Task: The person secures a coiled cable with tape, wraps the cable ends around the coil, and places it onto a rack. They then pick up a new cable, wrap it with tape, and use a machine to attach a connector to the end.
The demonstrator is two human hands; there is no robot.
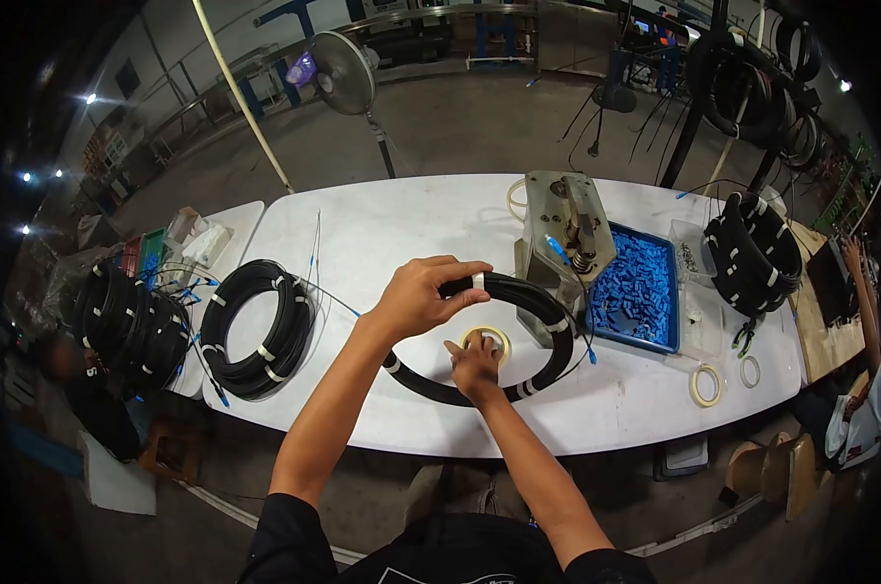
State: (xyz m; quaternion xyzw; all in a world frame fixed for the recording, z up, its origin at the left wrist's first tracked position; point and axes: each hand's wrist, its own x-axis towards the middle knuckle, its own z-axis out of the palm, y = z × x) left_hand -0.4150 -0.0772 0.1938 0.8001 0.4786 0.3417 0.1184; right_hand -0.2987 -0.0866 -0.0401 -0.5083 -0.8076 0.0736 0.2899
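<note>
My left hand [429, 298] grips the upper left of a black cable coil [557, 336], its fingers closed beside a white tape band. The coil is tilted above the white table, and a blue-tipped cable end [591, 357] hangs at its right. Through the middle of the coil my right hand [477, 370] reaches to a pale yellow roll of tape [503, 341]. The thumb lies outside the roll's left rim and the fingers curl inside it, partly hiding the roll.
Another cable coil [221, 341] lies at left, near stacked coils [129, 321]. A metal press [567, 234] stands beside a tray of blue connectors [635, 287]. Farther right are a coil stack [752, 253], pliers [745, 336] and a tape roll [705, 385]. People sit at both sides.
</note>
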